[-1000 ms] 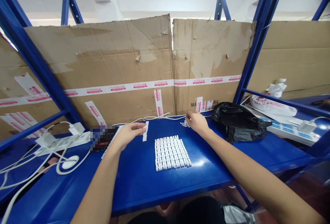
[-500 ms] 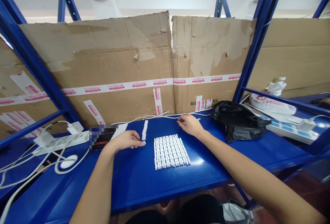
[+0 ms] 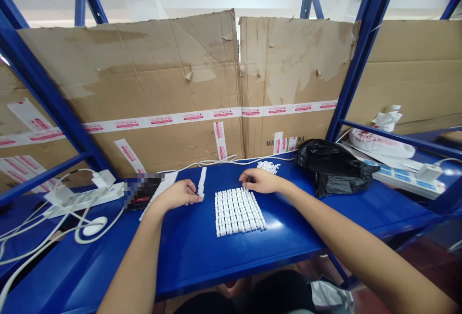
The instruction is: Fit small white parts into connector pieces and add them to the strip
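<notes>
My left hand [image 3: 180, 192] is closed in a pinch at the near end of a short column of small white plastic pieces [image 3: 202, 180], its fingertips on the lowest piece. Over the far edge of a block of white pieces laid in neat rows [image 3: 240, 213] is my right hand [image 3: 259, 180], its fingers curled together; what they hold, if anything, is too small to make out. Just behind that hand lies a loose pile of the same white pieces [image 3: 269, 166]. Another sheet of white pieces [image 3: 164, 189] is partly hidden by my left hand and wrist.
A black plastic bag [image 3: 334, 169] sits on the right of the blue table [image 3: 202, 261]. At left are a power strip [image 3: 86, 201], white cables and a dark box [image 3: 142, 193]. Cardboard panels [image 3: 162, 78] stand along the back between blue posts.
My right hand has moved left and nearer from the loose pile to the far edge of the block, uncovering the pile. My left hand has shifted slightly and stays by the column's near end.
</notes>
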Motion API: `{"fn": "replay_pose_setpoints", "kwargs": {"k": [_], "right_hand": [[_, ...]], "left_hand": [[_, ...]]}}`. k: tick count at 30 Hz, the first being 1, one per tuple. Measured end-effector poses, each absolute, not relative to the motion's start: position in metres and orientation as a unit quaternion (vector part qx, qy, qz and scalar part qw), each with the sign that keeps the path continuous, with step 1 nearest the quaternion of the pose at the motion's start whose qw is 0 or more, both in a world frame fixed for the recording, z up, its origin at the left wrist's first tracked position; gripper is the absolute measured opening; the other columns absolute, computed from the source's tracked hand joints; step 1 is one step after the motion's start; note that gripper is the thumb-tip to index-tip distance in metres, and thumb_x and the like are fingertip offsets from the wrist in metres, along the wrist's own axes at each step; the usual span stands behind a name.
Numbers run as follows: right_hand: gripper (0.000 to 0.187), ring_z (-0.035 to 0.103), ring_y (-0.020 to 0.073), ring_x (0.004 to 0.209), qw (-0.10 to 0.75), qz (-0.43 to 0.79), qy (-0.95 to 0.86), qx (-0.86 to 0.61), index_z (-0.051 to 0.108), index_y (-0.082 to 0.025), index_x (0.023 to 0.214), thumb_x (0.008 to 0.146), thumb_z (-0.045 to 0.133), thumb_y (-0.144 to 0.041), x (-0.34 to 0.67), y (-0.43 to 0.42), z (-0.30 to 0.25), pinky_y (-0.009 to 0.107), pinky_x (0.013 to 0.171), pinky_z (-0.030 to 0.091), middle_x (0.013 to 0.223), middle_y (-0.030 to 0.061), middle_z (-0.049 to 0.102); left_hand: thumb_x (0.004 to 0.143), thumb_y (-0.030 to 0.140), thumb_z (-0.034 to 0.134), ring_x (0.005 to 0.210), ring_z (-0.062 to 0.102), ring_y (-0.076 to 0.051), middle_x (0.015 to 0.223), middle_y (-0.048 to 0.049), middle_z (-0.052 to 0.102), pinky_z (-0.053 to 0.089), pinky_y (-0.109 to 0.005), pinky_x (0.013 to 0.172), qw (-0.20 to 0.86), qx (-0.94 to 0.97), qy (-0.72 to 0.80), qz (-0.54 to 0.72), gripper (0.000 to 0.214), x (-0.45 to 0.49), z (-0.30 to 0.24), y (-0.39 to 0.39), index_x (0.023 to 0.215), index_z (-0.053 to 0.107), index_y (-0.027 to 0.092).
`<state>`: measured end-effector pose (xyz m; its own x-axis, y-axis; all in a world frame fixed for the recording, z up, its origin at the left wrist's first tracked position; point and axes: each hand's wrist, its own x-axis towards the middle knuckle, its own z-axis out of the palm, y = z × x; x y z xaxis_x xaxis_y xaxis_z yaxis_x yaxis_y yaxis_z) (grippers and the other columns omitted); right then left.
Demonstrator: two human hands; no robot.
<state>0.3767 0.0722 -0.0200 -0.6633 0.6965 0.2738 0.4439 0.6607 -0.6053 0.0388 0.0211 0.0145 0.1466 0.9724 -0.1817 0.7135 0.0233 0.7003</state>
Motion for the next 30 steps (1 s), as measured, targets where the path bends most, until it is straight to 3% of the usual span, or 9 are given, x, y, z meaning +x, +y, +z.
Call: {"fn": "replay_pose_setpoints", "kwargs": {"k": [4,9,14,18,23,30], "right_hand": [[0.025,0.073,0.0167,0.082,0.240,0.280,-0.869,-0.329,0.070,-0.016,0.112,0.087,0.066,-0.016,0.380,0.076,-0.021,0.028,0.076,0.055,0.095,0.0055,0.079],[0.015,0.072,0.0177,0.079,0.262,0.208,-0.867,-0.369,0.073,-0.016,0.103,0.093,0.062,-0.019,0.387,0.083,-0.021,0.029,0.077,0.054,0.090,0.0063,0.078],[0.019,0.069,0.0184,0.075,0.246,0.164,-0.879,-0.374,0.074,-0.016,0.101,0.084,0.077,-0.023,0.387,0.083,-0.019,0.028,0.071,0.052,0.087,0.0055,0.076],[0.019,0.069,0.0166,0.077,0.352,0.151,-0.854,-0.352,0.072,-0.019,0.107,0.089,0.071,-0.022,0.372,0.070,-0.013,0.029,0.074,0.054,0.091,0.0039,0.075],[0.021,0.070,0.0153,0.091,0.429,0.217,-0.840,-0.250,0.069,-0.024,0.116,0.096,0.065,-0.024,0.350,0.046,-0.003,0.031,0.085,0.059,0.111,0.0041,0.074],[0.030,0.071,0.0172,0.100,0.472,0.208,-0.831,-0.210,0.065,-0.023,0.125,0.095,0.066,-0.025,0.342,0.037,-0.005,0.033,0.085,0.063,0.117,0.0079,0.070]], "left_hand": [[0.057,0.053,0.084,0.057,0.062,-0.021,0.061,-0.0001,0.069,0.043,-0.029,0.055,0.316,0.683,0.637,0.166,0.048,0.037,0.009,0.025,0.077,0.052,0.023],[0.060,0.059,0.083,0.060,0.064,-0.022,0.062,-0.0003,0.069,0.042,-0.029,0.055,0.298,0.694,0.635,0.165,0.050,0.035,0.009,0.026,0.078,0.053,0.023],[0.077,0.065,0.071,0.062,0.064,-0.021,0.067,-0.0014,0.069,0.042,-0.029,0.058,0.225,0.692,0.619,0.295,0.046,0.053,0.016,0.024,0.081,0.058,0.021],[0.084,0.061,0.068,0.080,0.072,-0.023,0.095,-0.0096,0.077,0.053,-0.032,0.067,0.349,0.663,0.495,0.439,0.046,0.085,0.011,0.024,0.100,0.063,0.018],[0.085,0.052,0.075,0.100,0.075,-0.026,0.116,-0.0162,0.076,0.058,-0.042,0.092,0.506,0.603,0.400,0.470,0.053,0.124,0.000,0.020,0.122,0.066,0.014],[0.081,0.027,0.086,0.104,0.075,-0.022,0.112,-0.0123,0.079,0.054,-0.039,0.107,0.616,0.487,0.351,0.510,0.031,0.134,-0.008,0.017,0.107,0.077,0.013]]}}
